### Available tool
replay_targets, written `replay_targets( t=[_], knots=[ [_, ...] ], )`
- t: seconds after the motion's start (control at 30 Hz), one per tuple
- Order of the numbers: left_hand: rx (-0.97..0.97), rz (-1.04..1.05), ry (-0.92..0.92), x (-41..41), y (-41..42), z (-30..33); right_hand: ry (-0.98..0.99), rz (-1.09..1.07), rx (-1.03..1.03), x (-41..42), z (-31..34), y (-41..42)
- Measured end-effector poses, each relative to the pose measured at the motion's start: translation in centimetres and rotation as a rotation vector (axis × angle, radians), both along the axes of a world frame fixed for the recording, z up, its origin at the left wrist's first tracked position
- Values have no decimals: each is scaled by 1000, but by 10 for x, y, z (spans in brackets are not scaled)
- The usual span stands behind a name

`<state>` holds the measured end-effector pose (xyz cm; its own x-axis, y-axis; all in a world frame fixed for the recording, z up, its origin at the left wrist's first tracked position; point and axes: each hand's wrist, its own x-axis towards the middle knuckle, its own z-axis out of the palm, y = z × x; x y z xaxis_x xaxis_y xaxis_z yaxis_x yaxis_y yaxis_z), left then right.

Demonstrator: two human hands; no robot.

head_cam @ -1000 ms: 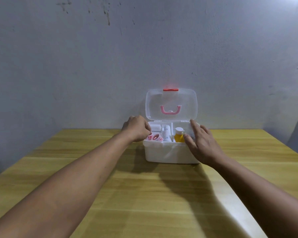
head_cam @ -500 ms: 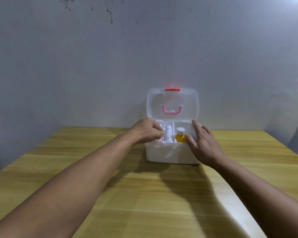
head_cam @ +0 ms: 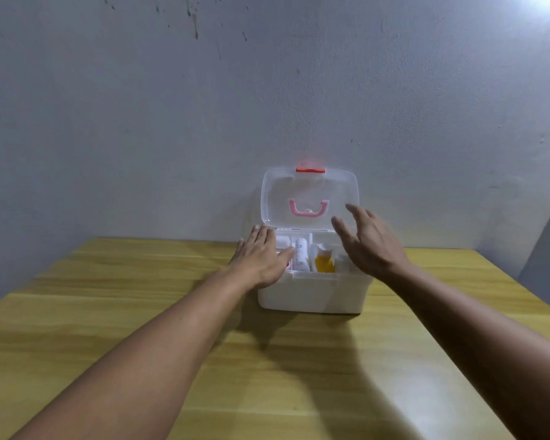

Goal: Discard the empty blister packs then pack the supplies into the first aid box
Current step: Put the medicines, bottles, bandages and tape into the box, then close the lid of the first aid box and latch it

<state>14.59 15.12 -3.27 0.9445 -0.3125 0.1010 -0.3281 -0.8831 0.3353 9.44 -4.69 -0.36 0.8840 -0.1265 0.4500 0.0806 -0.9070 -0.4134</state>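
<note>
Left hand point(head_cam: 261, 258) is flat, palm down, fingers spread, lying over the left end of the white plastic first aid box point(head_cam: 311, 292); fingertips reach toward the far left corner, thumb points right across the tray. It holds nothing. Whether the palm actually presses on the rim cannot be told. Left forearm runs in from the near left, extended almost straight.

Right hand point(head_cam: 370, 241) is raised above the right end of the box, fingers spread and slightly curled, empty, blurred. Its fingertips overlap the right lower edge of the clear plastic lid point(head_cam: 308, 192), contact unclear. Right forearm comes in from the near right.

Box sits at the far middle of the yellow wooden table point(head_cam: 140, 312), close to the grey wall point(head_cam: 172, 122). Lid stands upright and open, with a pink handle point(head_cam: 308, 208) and a red latch point(head_cam: 310, 170) at the top edge. Inside the tray: a white roll point(head_cam: 300, 255) left of centre, a yellow bottle with white cap point(head_cam: 324, 260) at centre, other white items too blurred to identify.
</note>
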Motion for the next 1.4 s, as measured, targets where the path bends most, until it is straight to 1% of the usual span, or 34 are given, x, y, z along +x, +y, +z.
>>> replay_targets(
  t=[0.07, 0.17, 0.37, 0.53, 0.67, 0.77, 0.9, 1.0, 1.03, 1.1, 1.17, 1.23, 1.27, 1.33, 1.4],
  knots=[
    [6, -6, 10, -1, 0, 0, -31, -17, -17, 24, 15, 0],
    [5, -16, 4, 1, 0, -1, -44, -45, -106, 57, 32, -1],
    [-23, -17, -12, 2, -1, -2, -137, -61, -279, 101, 61, -1],
    [-44, -22, -10, 5, -1, -6, -105, -85, -349, 129, 63, 1],
    [-48, -22, -6, 6, -2, -8, -138, -122, -385, 138, 64, 3],
    [-44, -14, 0, 3, -1, -7, -167, -108, -395, 139, 70, 5],
    [-36, -13, 9, 0, -1, -5, -270, -53, -358, 122, 81, 2],
    [-9, -8, 17, -1, -1, 0, -361, -2, -368, 97, 85, -1],
    [-35, -11, 31, -1, -1, 0, -385, 25, -375, 87, 85, -1],
    [-208, -24, 63, -1, 2, 0, -412, 86, -377, 66, 83, -2],
    [-481, -31, 74, -1, 9, 1, -424, 129, -390, 44, 79, -3],
    [-812, 26, 69, -1, 17, 5, -439, 160, -416, 24, 73, -2],
    [-922, 51, 64, -5, 21, 8, -444, 170, -423, 15, 70, -1],
    [-1044, 51, 48, -12, 28, 14, -442, 187, -432, -2, 63, 2],
    [-1074, 18, 21, -19, 34, 20, -419, 209, -450, -18, 54, 5]
  ],
)
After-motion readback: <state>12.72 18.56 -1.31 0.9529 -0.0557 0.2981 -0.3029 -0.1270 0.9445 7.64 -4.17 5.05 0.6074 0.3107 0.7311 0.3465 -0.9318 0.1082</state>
